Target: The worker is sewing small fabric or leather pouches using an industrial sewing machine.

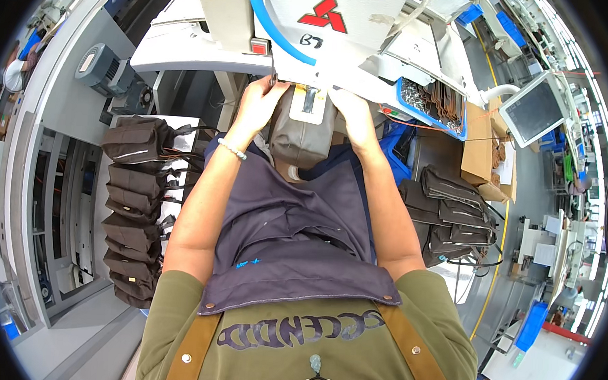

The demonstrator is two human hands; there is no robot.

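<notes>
A dark grey-brown fabric bag (302,140) hangs under the white head of a large sewing machine (223,17), above my lap. On its top lies a pale plate with yellow edges and a dark slot (308,113). My left hand (259,106) is closed at the bag's upper left, thumb and forefinger pinched beside a small dark piece. From the right, my right hand (352,115) grips the bag's upper right edge; its fingertips are partly hidden by the machine. A beaded bracelet circles my left wrist.
Dark bags are stacked at my left (132,215) and more lie at my right (451,211). A blue tray (464,123) holds metal pieces and brown strips. Beyond it stand a cardboard box (479,154) and a tilted screen (535,109). A blue hose (271,30) curves over the machine.
</notes>
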